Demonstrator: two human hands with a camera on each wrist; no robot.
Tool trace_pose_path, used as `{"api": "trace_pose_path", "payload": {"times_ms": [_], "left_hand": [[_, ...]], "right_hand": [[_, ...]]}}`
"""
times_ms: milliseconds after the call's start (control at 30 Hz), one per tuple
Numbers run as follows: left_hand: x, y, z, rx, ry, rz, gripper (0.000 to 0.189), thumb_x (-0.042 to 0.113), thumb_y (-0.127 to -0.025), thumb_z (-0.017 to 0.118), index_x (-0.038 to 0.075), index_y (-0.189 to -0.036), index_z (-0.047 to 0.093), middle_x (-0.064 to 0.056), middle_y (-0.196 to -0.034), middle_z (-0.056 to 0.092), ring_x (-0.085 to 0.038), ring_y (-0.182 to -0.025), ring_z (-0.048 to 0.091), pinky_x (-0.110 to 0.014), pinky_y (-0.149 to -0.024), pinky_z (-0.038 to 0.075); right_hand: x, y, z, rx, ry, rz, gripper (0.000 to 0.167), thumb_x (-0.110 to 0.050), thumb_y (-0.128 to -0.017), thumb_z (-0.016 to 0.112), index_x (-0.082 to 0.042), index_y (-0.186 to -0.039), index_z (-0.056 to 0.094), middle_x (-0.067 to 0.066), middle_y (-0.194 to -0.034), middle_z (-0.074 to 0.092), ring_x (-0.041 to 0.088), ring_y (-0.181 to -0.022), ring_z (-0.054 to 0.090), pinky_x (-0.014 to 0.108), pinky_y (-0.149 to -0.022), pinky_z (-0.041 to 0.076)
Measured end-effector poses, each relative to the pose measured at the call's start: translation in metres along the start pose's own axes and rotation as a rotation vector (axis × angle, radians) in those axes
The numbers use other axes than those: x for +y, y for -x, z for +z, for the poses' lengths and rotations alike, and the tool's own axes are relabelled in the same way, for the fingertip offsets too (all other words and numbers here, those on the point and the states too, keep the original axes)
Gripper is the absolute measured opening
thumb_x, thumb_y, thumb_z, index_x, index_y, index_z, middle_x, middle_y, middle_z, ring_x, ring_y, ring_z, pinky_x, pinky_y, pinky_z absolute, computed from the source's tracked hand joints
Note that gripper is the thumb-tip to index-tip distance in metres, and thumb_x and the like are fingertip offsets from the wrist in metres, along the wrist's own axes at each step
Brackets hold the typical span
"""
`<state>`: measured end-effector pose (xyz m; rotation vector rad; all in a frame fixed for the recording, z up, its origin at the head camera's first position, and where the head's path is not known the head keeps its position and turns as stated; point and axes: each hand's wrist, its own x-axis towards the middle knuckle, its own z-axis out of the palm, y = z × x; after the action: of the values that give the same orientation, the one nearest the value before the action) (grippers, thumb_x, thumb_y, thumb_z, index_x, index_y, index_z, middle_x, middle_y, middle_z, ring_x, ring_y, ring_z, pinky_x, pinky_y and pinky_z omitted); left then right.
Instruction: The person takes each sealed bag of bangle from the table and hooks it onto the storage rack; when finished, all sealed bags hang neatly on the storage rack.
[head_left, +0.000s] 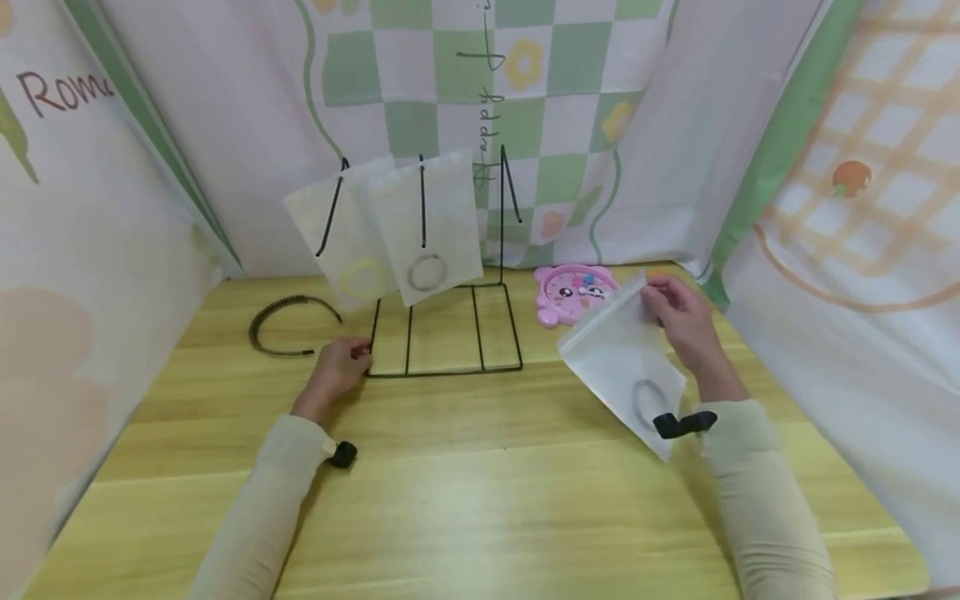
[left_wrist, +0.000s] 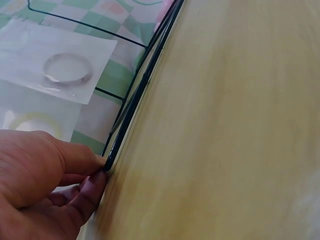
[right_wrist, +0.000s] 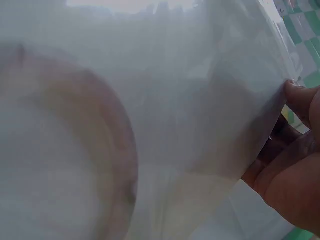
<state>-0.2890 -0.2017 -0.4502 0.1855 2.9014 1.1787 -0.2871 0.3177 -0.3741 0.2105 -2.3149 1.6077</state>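
Observation:
My left hand [head_left: 341, 367] pinches the front left corner of a black wire display rack [head_left: 444, 372], thumb and fingers meeting on the rod in the left wrist view [left_wrist: 106, 165]. Two translucent zip bags hang on the rack's hooks: one with a yellow ring-shaped item [head_left: 363, 278], the other with a greyish ring-shaped item [head_left: 427, 272]. The rack's right hook [head_left: 512, 185] carries no bag. Off to the right, my right hand [head_left: 686, 321] pinches the upper corner of a third translucent bag [head_left: 611, 354], tilted above the table. Inside it lies a pale ring [head_left: 648, 404], large and blurred in the right wrist view.
A dark toothed headband [head_left: 281, 327] lies on the wooden table [head_left: 450, 517], left of the rack. At the back right is a pink cartoon clock [head_left: 562, 292], partly behind the held bag. Printed curtains [head_left: 585, 108] hang behind and at both sides.

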Motion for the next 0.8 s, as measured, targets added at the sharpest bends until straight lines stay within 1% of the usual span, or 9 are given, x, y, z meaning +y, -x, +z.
{"api": "trace_pose_path", "payload": {"times_ms": [33,100,233,300,400,433,567,633,800], "left_hand": [[0.0,-0.001,0.0,-0.001,0.003,-0.001,0.042,0.008,-0.093,0.055,-0.008,-0.133,0.055,-0.021,-0.112,0.065,-0.029,-0.096,0.06,-0.04,-0.083,0.052],[-0.001,-0.001,0.0,-0.001,0.001,-0.003,0.043,0.008,-0.093,0.055,-0.007,-0.133,0.055,-0.02,-0.113,0.065,-0.029,-0.097,0.06,-0.04,-0.084,0.052],[-0.001,-0.002,0.0,0.0,-0.005,-0.003,0.043,0.008,-0.093,0.056,-0.007,-0.133,0.055,-0.021,-0.113,0.066,-0.03,-0.1,0.061,-0.042,-0.086,0.052],[-0.001,-0.002,0.0,0.0,-0.002,-0.007,0.043,0.008,-0.093,0.056,-0.007,-0.133,0.055,-0.021,-0.112,0.066,-0.03,-0.099,0.061,-0.041,-0.086,0.052],[-0.001,-0.002,0.0,-0.001,0.008,-0.018,0.043,0.008,-0.093,0.056,-0.006,-0.133,0.054,-0.02,-0.112,0.065,-0.029,-0.098,0.061,-0.041,-0.084,0.052],[-0.001,-0.002,-0.001,0.0,0.009,-0.021,0.043,0.008,-0.093,0.056,-0.006,-0.133,0.054,-0.02,-0.112,0.065,-0.029,-0.097,0.061,-0.04,-0.084,0.052],[0.001,-0.001,-0.001,-0.002,0.002,-0.011,0.042,0.008,-0.093,0.056,-0.007,-0.133,0.054,-0.021,-0.112,0.066,-0.03,-0.097,0.061,-0.04,-0.083,0.052],[0.002,-0.001,-0.001,-0.004,-0.002,-0.006,0.042,0.008,-0.093,0.056,-0.007,-0.133,0.055,-0.021,-0.112,0.066,-0.03,-0.098,0.061,-0.04,-0.084,0.052],[0.0,-0.002,0.0,0.001,-0.009,-0.004,0.042,0.007,-0.093,0.057,-0.008,-0.132,0.055,-0.021,-0.111,0.066,-0.031,-0.099,0.061,-0.042,-0.086,0.052]], "right_hand": [[-0.006,0.001,0.005,-0.011,-0.04,0.013,0.013,-0.024,-0.099,0.056,-0.016,-0.108,0.063,-0.013,-0.093,0.06,0.007,-0.083,0.051,0.016,-0.066,0.045],[-0.016,0.002,0.013,-0.039,-0.154,0.028,0.01,-0.024,-0.099,0.056,-0.019,-0.105,0.062,-0.01,-0.093,0.061,0.008,-0.081,0.052,0.017,-0.065,0.047],[-0.033,0.002,0.03,-0.11,-0.411,-0.008,0.009,-0.02,-0.099,0.056,-0.014,-0.104,0.06,-0.003,-0.081,0.06,0.009,-0.073,0.056,0.02,-0.062,0.05],[-0.04,-0.001,0.038,-0.139,-0.491,-0.03,0.009,-0.018,-0.099,0.055,-0.012,-0.103,0.06,-0.002,-0.073,0.056,0.01,-0.068,0.054,0.02,-0.057,0.048],[-0.049,-0.006,0.047,-0.144,-0.525,-0.036,0.008,-0.021,-0.099,0.055,-0.014,-0.101,0.059,-0.002,-0.068,0.052,0.009,-0.06,0.052,0.019,-0.049,0.043],[-0.052,-0.007,0.05,-0.137,-0.531,-0.038,0.009,-0.022,-0.098,0.056,-0.014,-0.101,0.059,-0.002,-0.07,0.054,0.009,-0.061,0.053,0.019,-0.049,0.043],[-0.061,-0.013,0.059,-0.111,-0.584,-0.056,0.01,-0.022,-0.097,0.057,-0.014,-0.101,0.06,-0.001,-0.078,0.057,0.01,-0.066,0.055,0.02,-0.054,0.046],[-0.066,-0.015,0.063,-0.106,-0.614,-0.087,0.009,-0.02,-0.097,0.057,-0.012,-0.101,0.06,0.0,-0.086,0.06,0.011,-0.074,0.057,0.022,-0.063,0.051],[-0.077,-0.02,0.07,-0.089,-0.622,-0.136,0.011,-0.02,-0.097,0.056,-0.011,-0.102,0.06,0.001,-0.091,0.061,0.012,-0.08,0.058,0.026,-0.069,0.053]]}}
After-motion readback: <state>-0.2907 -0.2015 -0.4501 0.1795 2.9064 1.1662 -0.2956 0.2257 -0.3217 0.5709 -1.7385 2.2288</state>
